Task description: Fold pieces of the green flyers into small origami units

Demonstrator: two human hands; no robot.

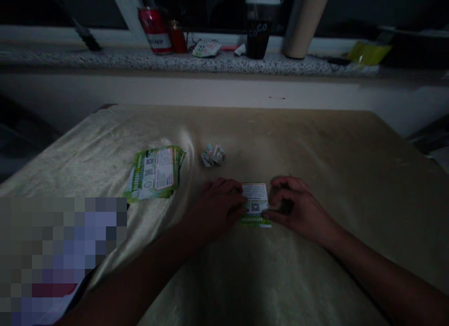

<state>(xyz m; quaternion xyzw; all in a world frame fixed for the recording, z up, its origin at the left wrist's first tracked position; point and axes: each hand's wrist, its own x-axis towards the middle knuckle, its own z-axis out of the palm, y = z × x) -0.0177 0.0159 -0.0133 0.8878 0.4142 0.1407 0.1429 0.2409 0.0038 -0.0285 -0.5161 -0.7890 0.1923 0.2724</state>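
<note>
A small printed leaflet (255, 192), white with a green lower strip and a QR code, lies on the cloth-covered table between my hands. My left hand (222, 202) has its bent fingers on the leaflet's left edge, holding it there. At the right side is my right hand (296, 204), its curved fingers apart and its thumb tip touching the lower right edge. Beyond my left hand sit two crumpled or folded paper pieces (213, 155). A fanned stack of similar green-and-white leaflets (154, 172) lies farther left.
Behind the table (351, 176) runs a speckled windowsill (217, 64). On it stand a red can (155, 30), a small red container (178, 37), a dark lidded cup (257, 33), a cardboard tube (304, 26) and a yellow packet (369, 53). A pixelated patch covers the lower left.
</note>
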